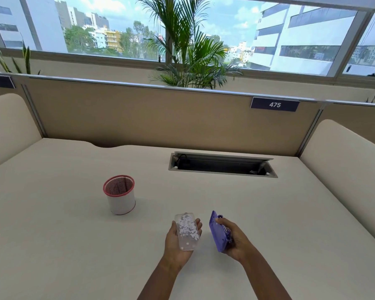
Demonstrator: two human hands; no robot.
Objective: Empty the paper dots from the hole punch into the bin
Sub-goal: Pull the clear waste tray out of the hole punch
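Observation:
My left hand (177, 245) lies palm up and holds a clear plastic tray (187, 232), detached from the punch. White paper dots (187, 227) are heaped in the tray's far half. To its right, my right hand (234, 241) grips the purple hole punch (217, 233), tipped on its side with its underside facing left. A small round bin (120, 194) with a red mesh rim and white wall stands upright on the desk, to the far left of the tray. The bin's inside looks dark; its contents cannot be made out.
The beige desk (63, 224) is bounded by a tan partition (149, 118) at the back and padded side panels. An open cable slot (222, 165) is set in the desk at the back right. A potted palm (188, 50) stands behind the partition.

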